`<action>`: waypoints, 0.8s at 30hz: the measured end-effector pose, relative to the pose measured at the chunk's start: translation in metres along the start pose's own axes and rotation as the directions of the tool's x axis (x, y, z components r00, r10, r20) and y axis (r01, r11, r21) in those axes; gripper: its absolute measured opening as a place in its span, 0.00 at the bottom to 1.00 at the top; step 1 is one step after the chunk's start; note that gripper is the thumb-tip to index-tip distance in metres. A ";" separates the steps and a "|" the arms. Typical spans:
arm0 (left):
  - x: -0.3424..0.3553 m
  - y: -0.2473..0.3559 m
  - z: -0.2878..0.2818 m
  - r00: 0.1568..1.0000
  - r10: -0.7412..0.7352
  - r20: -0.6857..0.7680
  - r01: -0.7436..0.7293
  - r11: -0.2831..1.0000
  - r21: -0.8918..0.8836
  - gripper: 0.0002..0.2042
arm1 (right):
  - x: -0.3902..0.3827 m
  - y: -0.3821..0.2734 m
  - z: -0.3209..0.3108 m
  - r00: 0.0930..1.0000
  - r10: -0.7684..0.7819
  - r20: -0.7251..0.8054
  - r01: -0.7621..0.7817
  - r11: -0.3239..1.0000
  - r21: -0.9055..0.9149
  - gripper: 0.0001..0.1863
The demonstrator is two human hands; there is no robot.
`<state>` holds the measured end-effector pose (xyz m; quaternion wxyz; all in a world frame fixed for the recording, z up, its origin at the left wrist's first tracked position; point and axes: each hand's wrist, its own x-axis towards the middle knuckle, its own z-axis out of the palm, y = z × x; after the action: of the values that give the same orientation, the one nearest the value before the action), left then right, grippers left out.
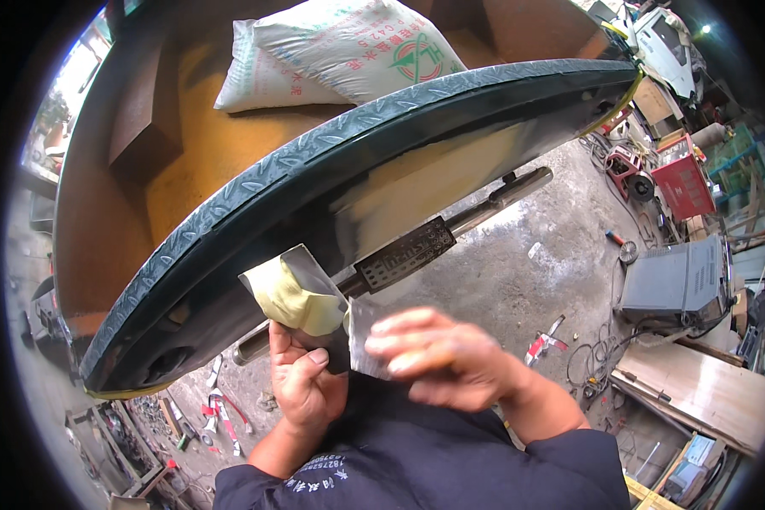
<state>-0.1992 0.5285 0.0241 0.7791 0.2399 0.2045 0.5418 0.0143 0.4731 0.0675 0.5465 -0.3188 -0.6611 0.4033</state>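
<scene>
My left hand (304, 378) grips a broad, flat grey putty plate (319, 270) from below, thumb pressed across it. A thick mound of pale yellow putty (287, 293) covers much of the plate. My right hand (442, 357), a little blurred, has its fingers closed on a thin grey putty spreader (364, 336). That spreader's left edge touches or nearly touches the loaded plate and carries a trace of putty. Beyond both hands stretches a long dark vehicle panel (297, 208) with a smoothed beige putty patch (433, 183) on its face.
White printed sacks (340, 55) lie in the rusty bed behind the panel's tread-plate edge (255, 183). A dark perforated bracket (406, 253) and a metal tube (518, 191) run below. To the right are a grey machine (676, 280), a red box (684, 183), cables and a wooden board (710, 382).
</scene>
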 end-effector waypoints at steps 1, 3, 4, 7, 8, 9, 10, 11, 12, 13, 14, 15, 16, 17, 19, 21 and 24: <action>-0.001 0.001 0.004 1.000 0.000 -0.003 0.000 0.999 -0.034 0.38 | -0.008 0.007 0.008 1.000 -0.004 -0.025 0.003 1.000 -0.022 0.20; 0.000 0.006 0.004 0.998 0.028 0.055 -0.027 0.999 -0.036 0.38 | -0.018 0.023 -0.008 0.999 0.028 -0.030 -0.036 0.943 -0.330 0.22; 0.002 0.009 0.003 0.995 0.045 0.086 -0.042 0.998 -0.038 0.38 | -0.020 0.030 -0.016 0.998 0.049 -0.031 -0.058 0.869 -0.491 0.23; 0.004 0.014 0.000 0.968 0.080 0.236 -0.078 0.997 -0.016 0.38 | -0.012 0.043 -0.047 0.968 0.030 -0.248 -0.221 0.564 -0.795 0.25; 0.004 0.015 0.000 0.958 0.079 0.277 -0.081 0.997 -0.003 0.38 | -0.004 0.046 -0.058 0.953 -0.015 -0.303 -0.282 0.330 -0.901 0.24; 0.003 0.014 -0.001 0.974 0.053 0.219 -0.060 0.998 0.027 0.38 | 0.010 0.046 -0.070 0.907 -0.018 -0.421 -0.399 0.283 -0.872 0.22; 0.001 0.015 -0.003 0.979 0.047 0.200 -0.055 0.998 0.035 0.39 | 0.021 0.050 -0.083 0.892 -0.053 -0.449 -0.422 0.258 -0.869 0.20; 0.000 0.015 -0.006 0.983 0.040 0.182 -0.048 0.998 0.041 0.39 | 0.030 0.052 -0.091 0.873 -0.041 -0.486 -0.464 0.240 -0.853 0.20; -0.001 0.015 -0.009 0.986 0.033 0.163 -0.041 0.998 0.047 0.39 | 0.038 0.051 -0.096 0.853 -0.030 -0.522 -0.503 0.222 -0.835 0.19; -0.002 0.016 -0.012 0.983 0.037 0.177 -0.045 0.998 0.041 0.39 | 0.046 0.052 -0.099 0.839 0.019 -0.543 -0.535 0.209 -0.819 0.19; -0.002 0.017 -0.014 0.981 0.047 0.187 -0.056 0.997 0.043 0.39 | 0.053 0.051 -0.100 0.824 0.068 -0.563 -0.564 0.195 -0.802 0.19; -0.003 0.018 -0.016 0.979 0.058 0.196 -0.069 0.997 0.046 0.39 | 0.059 0.050 -0.099 0.806 0.116 -0.580 -0.592 0.180 -0.786 0.20; -0.004 0.019 -0.018 0.977 0.064 0.202 -0.075 0.996 0.050 0.39 | 0.062 0.050 -0.095 0.796 0.152 -0.586 -0.605 0.151 -0.782 0.20; -0.004 0.019 -0.020 0.981 0.071 0.179 -0.085 0.994 0.074 0.39 | 0.065 0.049 -0.089 0.785 0.188 -0.591 -0.616 0.122 -0.778 0.20; -0.006 0.021 -0.024 0.984 0.070 0.166 -0.081 0.995 0.064 0.39 | 0.065 0.055 -0.071 0.788 0.226 -0.573 -0.594 0.034 -0.804 0.22; -0.008 0.023 -0.030 0.987 0.069 0.145 -0.077 0.995 0.056 0.39 | 0.069 0.054 -0.042 0.826 0.226 -0.516 -0.535 0.029 -0.844 0.22; -0.009 0.026 -0.035 0.990 0.070 0.122 -0.078 0.995 0.062 0.39 | 0.075 0.052 -0.006 0.886 0.179 -0.427 -0.449 0.111 -0.886 0.21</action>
<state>-0.2420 0.5328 0.0119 0.7610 0.3054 0.1662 0.5477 0.0046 0.5634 0.0569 0.1865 -0.7643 -0.6161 -0.0378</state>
